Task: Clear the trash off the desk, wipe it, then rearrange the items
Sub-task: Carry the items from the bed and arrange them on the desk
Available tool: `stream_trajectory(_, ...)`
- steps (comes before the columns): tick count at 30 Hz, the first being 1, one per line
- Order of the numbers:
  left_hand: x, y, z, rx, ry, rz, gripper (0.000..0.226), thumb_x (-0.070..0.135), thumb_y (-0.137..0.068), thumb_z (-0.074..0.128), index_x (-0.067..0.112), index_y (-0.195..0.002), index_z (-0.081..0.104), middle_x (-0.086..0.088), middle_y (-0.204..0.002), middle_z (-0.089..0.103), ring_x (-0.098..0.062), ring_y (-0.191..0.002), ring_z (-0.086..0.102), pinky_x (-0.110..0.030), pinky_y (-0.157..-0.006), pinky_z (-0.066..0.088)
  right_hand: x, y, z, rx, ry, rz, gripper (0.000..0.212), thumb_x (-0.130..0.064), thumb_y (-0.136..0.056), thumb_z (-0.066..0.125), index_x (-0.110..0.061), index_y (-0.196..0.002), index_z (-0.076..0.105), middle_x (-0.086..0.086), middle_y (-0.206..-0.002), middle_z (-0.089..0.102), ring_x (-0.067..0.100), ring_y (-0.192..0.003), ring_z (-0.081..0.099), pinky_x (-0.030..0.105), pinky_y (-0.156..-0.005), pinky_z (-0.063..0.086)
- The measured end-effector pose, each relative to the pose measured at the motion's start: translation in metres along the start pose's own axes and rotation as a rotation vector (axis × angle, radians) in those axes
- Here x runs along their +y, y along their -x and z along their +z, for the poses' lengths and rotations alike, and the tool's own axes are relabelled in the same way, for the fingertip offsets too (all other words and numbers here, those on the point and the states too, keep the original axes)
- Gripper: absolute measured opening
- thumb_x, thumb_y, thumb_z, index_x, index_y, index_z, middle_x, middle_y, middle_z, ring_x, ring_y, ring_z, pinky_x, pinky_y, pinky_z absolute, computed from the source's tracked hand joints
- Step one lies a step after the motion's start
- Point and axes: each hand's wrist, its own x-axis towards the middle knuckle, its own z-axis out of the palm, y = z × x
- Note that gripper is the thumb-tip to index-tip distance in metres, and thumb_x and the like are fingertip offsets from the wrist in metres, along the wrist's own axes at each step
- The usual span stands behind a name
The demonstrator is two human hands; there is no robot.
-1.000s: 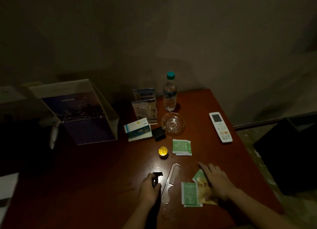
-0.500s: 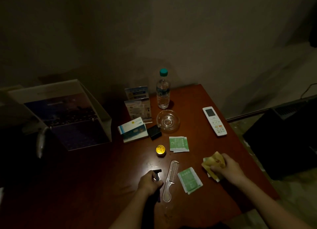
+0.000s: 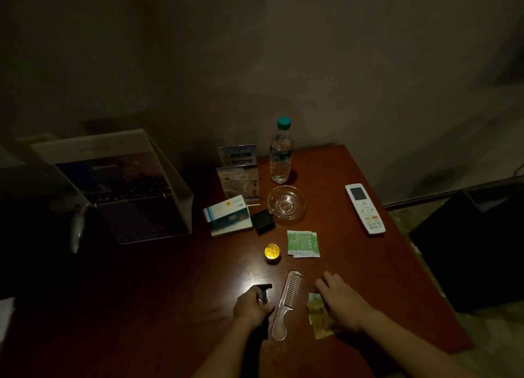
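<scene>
Trash-clearing step. Right hand (image 3: pixel 344 304), fingers nearly straight, pressed on crumpled wrappers (image 3: pixel 317 313); left hand (image 3: pixel 251 304) gripped a black spray bottle (image 3: pixel 263 289). Lifting the wrappers probably required a closing pinch.

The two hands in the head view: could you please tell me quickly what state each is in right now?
Left hand: closed around the black spray bottle.
Right hand: open, fingers flat on the crumpled wrappers.
</scene>
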Motion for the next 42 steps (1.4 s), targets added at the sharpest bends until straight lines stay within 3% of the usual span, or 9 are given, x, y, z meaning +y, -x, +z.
stream_trajectory(3, -0.002, -0.004, 0.0, -0.024, -0.004, 0.018, 0.031, 0.018, -0.081, 0.068, 0.024, -0.072, 0.039, 0.003, -0.104, 0.063, -0.016, -0.094, 0.058, -0.025, -0.074, 0.045, 0.001, 0.012, -0.016, 0.122, -0.075, -0.028, 0.051, -0.031, -0.085, 0.065, -0.025, -0.123, 0.032, 0.002, -0.118, 0.057, 0.019, -0.101, 0.057, 0.03, -0.081, 0.046)
stream_trajectory(6, -0.002, -0.005, 0.001, -0.03, -0.002, 0.027, 0.031, 0.016, -0.081, 0.067, 0.024, -0.073, 0.039, 0.004, -0.117, 0.062, -0.018, -0.106, 0.058, -0.029, -0.086, 0.047, 0.006, 0.018, -0.022, 0.321, 0.01, -0.059, 0.047, -0.029, -0.093, 0.054, -0.024, -0.135, 0.034, 0.0, -0.128, 0.052, 0.017, -0.111, 0.051, 0.027, -0.087, 0.038)
stream_trajectory(10, -0.005, -0.008, 0.004, -0.029, -0.001, 0.029, 0.032, 0.018, -0.081, 0.068, 0.025, -0.071, 0.038, 0.001, -0.113, 0.063, -0.018, -0.1, 0.059, -0.029, -0.084, 0.047, -0.001, 0.017, -0.008, 0.253, 0.025, -0.029, 0.037, -0.022, -0.095, 0.045, -0.025, -0.13, 0.036, 0.001, -0.13, 0.048, 0.018, -0.111, 0.047, 0.028, -0.09, 0.038)
stream_trajectory(15, -0.007, -0.011, 0.004, -0.026, 0.035, 0.026, 0.033, 0.016, -0.079, 0.069, 0.024, -0.07, 0.039, 0.004, -0.117, 0.064, -0.017, -0.104, 0.059, -0.03, -0.086, 0.047, 0.004, -0.01, -0.03, 0.34, -0.467, 0.11, 0.02, -0.023, -0.092, 0.054, -0.023, -0.112, 0.048, -0.006, -0.106, 0.056, 0.011, -0.095, 0.055, 0.022, -0.071, 0.042)
stream_trajectory(23, -0.007, -0.008, 0.005, -0.038, 0.143, -0.027, 0.017, 0.013, -0.076, 0.069, 0.023, -0.083, 0.057, 0.005, -0.104, 0.063, -0.019, -0.097, 0.06, -0.037, -0.087, 0.051, 0.021, -0.073, -0.067, 0.232, -1.172, 0.308, 0.031, -0.008, -0.089, 0.06, -0.016, -0.109, 0.039, 0.007, -0.105, 0.059, 0.022, -0.092, 0.062, 0.035, -0.075, 0.054)
stream_trajectory(32, -0.004, -0.005, 0.006, 0.004, 0.126, -0.081, 0.033, 0.015, -0.08, 0.07, 0.027, -0.068, 0.041, 0.008, -0.072, 0.049, -0.014, -0.071, 0.048, -0.025, -0.065, 0.038, 0.02, -0.084, -0.043, 0.474, -0.41, 0.445, 0.059, -0.04, -0.084, 0.066, -0.01, -0.129, 0.042, 0.014, -0.13, 0.039, 0.031, -0.117, 0.042, 0.04, -0.094, 0.044)
stream_trajectory(36, -0.004, -0.004, 0.004, -0.004, 0.078, -0.061, 0.033, 0.018, -0.081, 0.07, 0.028, -0.069, 0.041, 0.007, -0.076, 0.05, -0.014, -0.075, 0.049, -0.025, -0.067, 0.038, 0.01, -0.06, -0.027, 0.741, -0.078, -0.068, 0.048, -0.026, -0.067, 0.082, -0.019, -0.109, 0.061, 0.008, -0.11, 0.058, 0.026, -0.093, 0.06, 0.036, -0.072, 0.051)
stream_trajectory(39, 0.0, -0.002, 0.001, -0.015, 0.073, -0.051, 0.026, 0.016, -0.082, 0.07, 0.024, -0.075, 0.045, 0.005, -0.081, 0.05, -0.014, -0.078, 0.049, -0.027, -0.072, 0.042, 0.003, -0.046, -0.005, 0.402, 0.158, -0.486, 0.041, -0.04, -0.078, 0.063, -0.032, -0.118, 0.054, 0.002, -0.127, 0.055, 0.021, -0.111, 0.056, 0.033, -0.082, 0.05)
stream_trajectory(42, 0.003, -0.001, -0.001, -0.031, 0.054, -0.028, 0.017, 0.016, -0.084, 0.068, 0.016, -0.097, 0.057, 0.004, -0.088, 0.051, -0.014, -0.082, 0.049, -0.025, -0.072, 0.039, -0.002, -0.036, 0.011, 0.24, 0.191, -0.503, 0.049, -0.049, -0.086, 0.027, -0.036, -0.129, 0.046, -0.002, -0.138, 0.049, 0.02, -0.122, 0.048, 0.037, -0.093, 0.045)
